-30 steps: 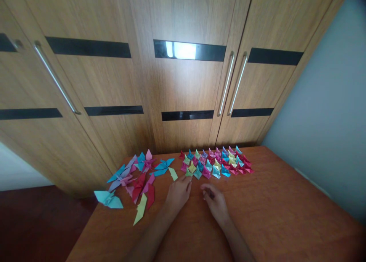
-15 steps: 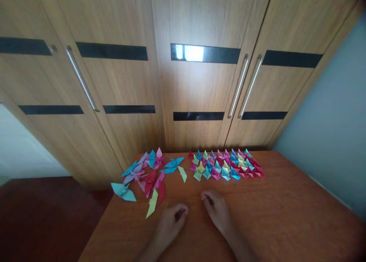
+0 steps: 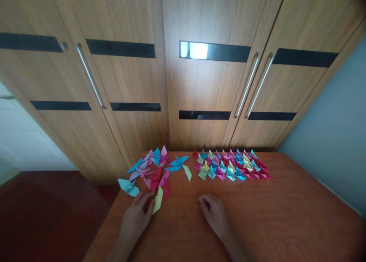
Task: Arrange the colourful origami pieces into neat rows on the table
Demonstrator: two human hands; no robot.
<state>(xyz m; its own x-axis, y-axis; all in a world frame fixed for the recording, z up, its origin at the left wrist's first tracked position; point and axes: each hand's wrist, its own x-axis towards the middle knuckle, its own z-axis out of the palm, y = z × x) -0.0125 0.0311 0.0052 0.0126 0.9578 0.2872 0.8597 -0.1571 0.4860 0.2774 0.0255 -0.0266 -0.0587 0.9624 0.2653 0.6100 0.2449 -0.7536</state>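
Observation:
My left hand reaches to the left-hand pile, its thumb and forefinger closed at the near left edge of a flat-folded yellow paper crane. That crane lies on the table beside a red paper crane. Just beyond my left fingers is a pale turquoise paper crane. My right hand rests on the table to the right, fingers curled together with nothing visible in them.
Several small folded paper pieces stand in close rows at the back right of the brown table. Loose cranes, among them a blue one, lie at the back left. A wooden wardrobe stands behind the table.
My left hand has moved left and forward from mid-table to the yellow paper crane. My right hand has stayed nearly in place. The view has shifted slightly left.

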